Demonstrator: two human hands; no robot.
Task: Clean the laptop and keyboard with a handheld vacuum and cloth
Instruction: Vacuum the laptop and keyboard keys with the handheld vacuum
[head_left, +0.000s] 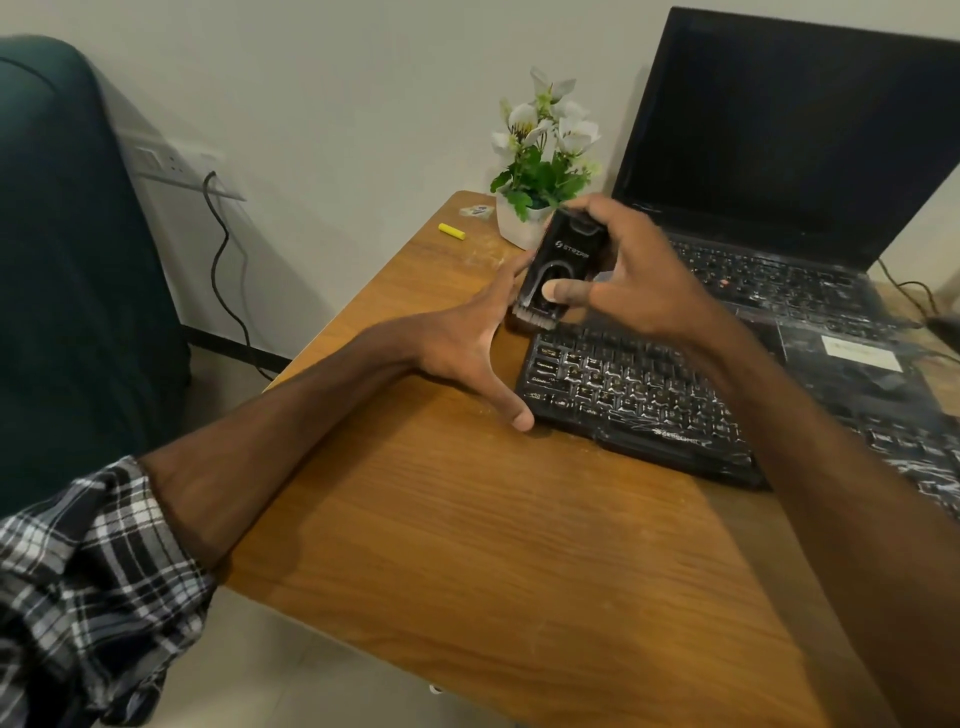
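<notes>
head view: right hand clamped on the black handheld vacuum, thumb pressed on its front, fingers curled behind it. brush end points down, just above the keyboard at its far left corner. left hand spread wide, straight fingers touching the vacuum's side, thumb beside the keyboard's edge. laptop stands open behind, on the wooden table.
</notes>
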